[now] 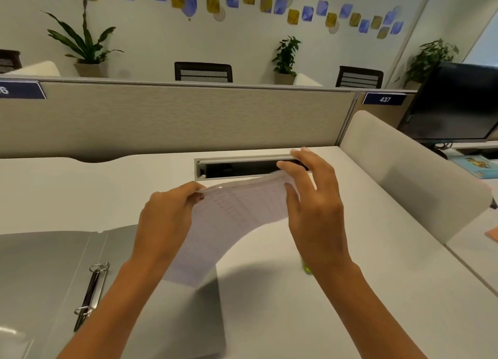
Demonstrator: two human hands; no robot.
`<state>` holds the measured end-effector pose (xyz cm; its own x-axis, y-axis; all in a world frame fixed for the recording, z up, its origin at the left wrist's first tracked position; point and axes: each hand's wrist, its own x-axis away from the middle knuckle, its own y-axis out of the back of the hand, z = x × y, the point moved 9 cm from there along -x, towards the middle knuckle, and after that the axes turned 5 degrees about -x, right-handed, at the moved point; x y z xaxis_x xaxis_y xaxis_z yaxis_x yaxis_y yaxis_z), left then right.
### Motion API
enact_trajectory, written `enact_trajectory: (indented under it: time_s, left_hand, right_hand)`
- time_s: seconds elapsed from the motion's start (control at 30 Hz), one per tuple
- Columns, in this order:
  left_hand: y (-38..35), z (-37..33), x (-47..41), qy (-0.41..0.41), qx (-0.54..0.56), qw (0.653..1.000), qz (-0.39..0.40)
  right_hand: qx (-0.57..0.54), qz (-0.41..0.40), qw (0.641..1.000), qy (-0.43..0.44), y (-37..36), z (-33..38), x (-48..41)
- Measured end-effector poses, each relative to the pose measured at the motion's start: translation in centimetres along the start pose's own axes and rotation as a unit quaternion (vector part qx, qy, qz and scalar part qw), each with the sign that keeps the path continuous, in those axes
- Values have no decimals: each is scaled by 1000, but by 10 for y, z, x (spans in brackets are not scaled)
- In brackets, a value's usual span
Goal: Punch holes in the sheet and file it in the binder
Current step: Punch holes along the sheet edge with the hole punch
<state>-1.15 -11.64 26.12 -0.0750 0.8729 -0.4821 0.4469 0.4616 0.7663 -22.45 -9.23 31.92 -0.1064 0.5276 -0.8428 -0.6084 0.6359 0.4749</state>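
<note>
I hold the pale printed paper sheet [237, 218] up off the white bench [269, 304] by its far edge, one hand at each corner. My left hand [164, 224] has its fingers [188, 190] curled tight on the far left corner. My right hand [315, 205] pinches the far right corner lightly between thumb and forefinger, the other fingers straight and apart. From that edge the sheet's long axis runs down toward me and a little to my left, sagging, so its near end hangs just above the right-hand flap of the open grey plastic binder [40, 264]. The binder's metal ring mechanism [91, 291] lies below and to the left of the sheet, nearer my left hand, its spine running roughly away from me. I judge that filing means swinging the sheet leftward. I cannot tell whether it has holes yet. A small yellow-green thing [306, 267] shows by my right wrist, mostly hidden.
</note>
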Motion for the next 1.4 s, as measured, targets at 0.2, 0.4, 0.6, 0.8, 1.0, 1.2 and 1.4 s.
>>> enact_trajectory:
  time_s: [0.2,0.4,0.6,0.8,1.0,1.2,1.4]
  left_hand:
    - [-11,40,12,109,131,985,3]
    - [-45,74,38,252,330,909,28]
    - [-77,82,63,354,471,808,19]
    - [-121,95,80,401,402,817,103]
    - [-153,100,98,407,284,857,137]
    - [-175,94,107,383,221,885,148]
    - [-182,93,108,370,221,893,128]
  right_hand:
    - [-42,0,996,-76,-14,-22,31]
    - [-158,102,897,-399,-65,-79,92]
    - [-347,187,695,-601,-103,-99,152]
    - [-219,191,789,-541,-89,-120,153]
    - [-117,216,796,-553,-82,-146,194]
    - [-63,227,801,-550,-82,-158,221]
    - [-30,228,816,-530,-83,-165,229]
